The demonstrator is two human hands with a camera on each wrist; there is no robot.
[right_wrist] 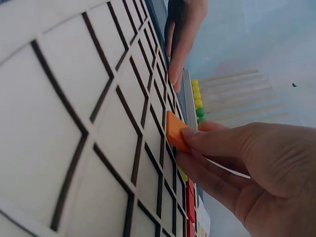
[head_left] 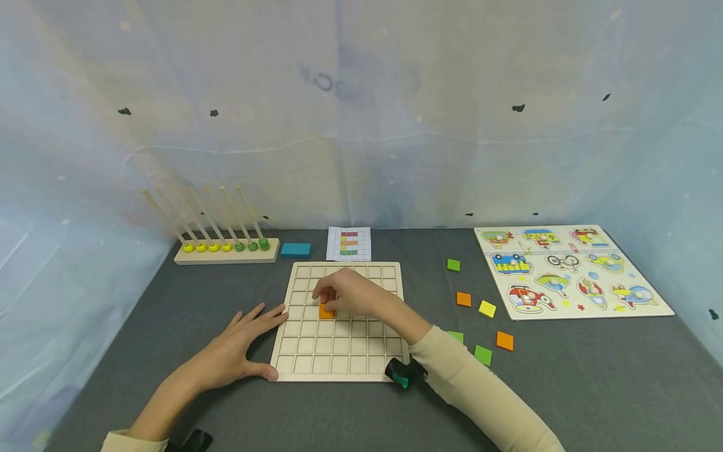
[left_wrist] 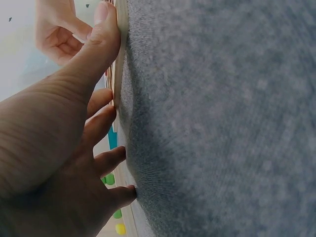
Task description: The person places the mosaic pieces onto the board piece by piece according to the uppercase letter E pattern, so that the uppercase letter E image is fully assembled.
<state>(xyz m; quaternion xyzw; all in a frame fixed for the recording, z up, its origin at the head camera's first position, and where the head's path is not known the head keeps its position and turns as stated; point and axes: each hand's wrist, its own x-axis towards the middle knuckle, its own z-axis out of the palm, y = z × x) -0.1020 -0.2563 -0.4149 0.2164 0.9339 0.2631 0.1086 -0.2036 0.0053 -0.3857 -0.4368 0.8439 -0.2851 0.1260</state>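
Note:
A wooden grid board [head_left: 305, 364] lies flat on the grey table. My right hand [head_left: 350, 292] pinches an orange square tile [right_wrist: 175, 129] between thumb and fingers, over a cell in the board's left half. Behind those fingers, red tiles [right_wrist: 190, 200] and a bit of a yellow tile [right_wrist: 182, 175] show on the board in the right wrist view; in the head view the hand hides them. Spread along the board's left edge, my left hand [head_left: 231, 348] touches it with its thumb near the front corner and a fingertip farther up.
Several loose orange, yellow and green tiles [head_left: 505, 341] lie right of the board, some partly behind my right sleeve. Beyond it are a printed pattern card [head_left: 348, 244] and a blue block [head_left: 296, 250]. A bead-peg stand [head_left: 226, 257] is back left, a picture puzzle board [head_left: 570, 276] right.

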